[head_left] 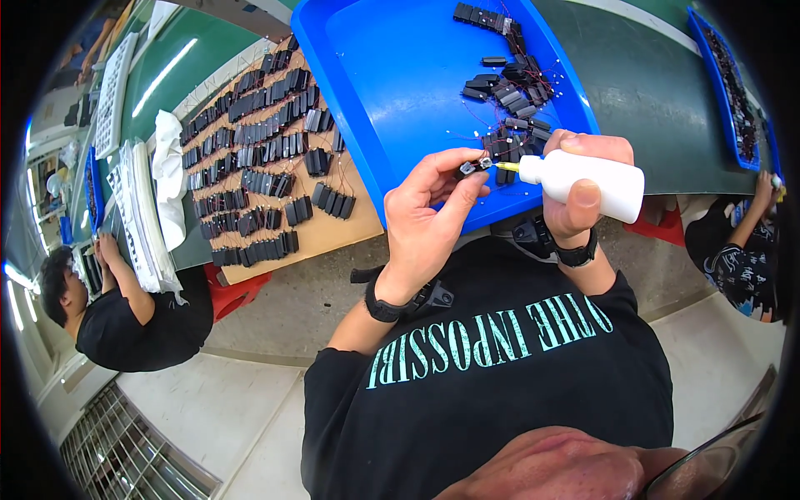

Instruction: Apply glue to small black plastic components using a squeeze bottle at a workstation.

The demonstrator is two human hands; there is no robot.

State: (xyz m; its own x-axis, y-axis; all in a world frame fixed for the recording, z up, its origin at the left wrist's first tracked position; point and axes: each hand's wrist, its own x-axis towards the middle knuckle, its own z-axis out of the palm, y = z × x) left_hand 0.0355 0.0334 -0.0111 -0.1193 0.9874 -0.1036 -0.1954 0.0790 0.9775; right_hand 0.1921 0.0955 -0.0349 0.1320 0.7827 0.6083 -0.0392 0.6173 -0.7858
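Note:
My left hand (pixel 425 221) pinches a small black block-shaped part (pixel 472 169) between thumb and fingers, its small end face turned toward the right. A white squeeze bottle (pixel 596 182) lies tilted sideways in my right hand (pixel 577 204), my fingers wrapped round it. Its thin yellowish nozzle (pixel 508 167) points left, the tip right at the black part; whether they touch I cannot tell. Both hands are over the near edge of a blue tray (pixel 375 92). Inside the tray, to the right, is a loose heap of similar black parts (pixel 512 100) with thin red wires.
Left of the tray, a brown board (pixel 346 229) carries rows of black parts (pixel 275 133) with wires. White sheeting (pixel 167 183) lies beyond it. One person (pixel 125 308) sits at the left, another (pixel 742 258) at the right. Another blue tray (pixel 725 92) of parts stands far right.

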